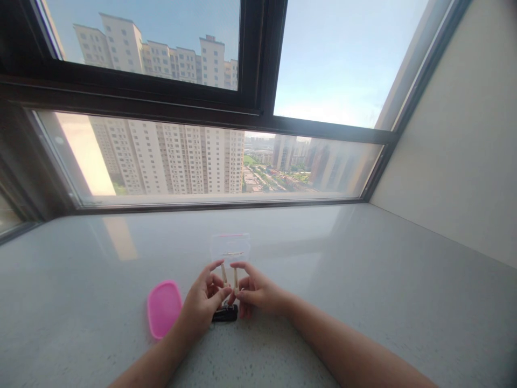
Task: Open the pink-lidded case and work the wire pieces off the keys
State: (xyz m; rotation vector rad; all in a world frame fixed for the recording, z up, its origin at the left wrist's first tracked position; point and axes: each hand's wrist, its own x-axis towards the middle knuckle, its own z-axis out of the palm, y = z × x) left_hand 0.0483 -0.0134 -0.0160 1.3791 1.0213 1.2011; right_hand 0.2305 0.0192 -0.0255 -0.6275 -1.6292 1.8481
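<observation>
My left hand (205,293) pinches a slim, pale wooden piece (224,274) upright between thumb and index finger. A second slim wooden piece (236,280), much like the first, stands upright between the thumb and index finger of my right hand (257,288). The two pieces are side by side with a small gap; whether they are clothespin parts I cannot tell. Under the hands lies a dark black object (226,313), partly hidden by my left hand. Just behind my fingertips sits a clear plastic box (216,245) with some thin, light bits in it.
Left of my left forearm, a pink lid (163,310) lies on the speckled pale counter (343,280). A dark-framed window (258,126) borders the counter at the back, with tall buildings outside. On the right rises a plain wall (456,140).
</observation>
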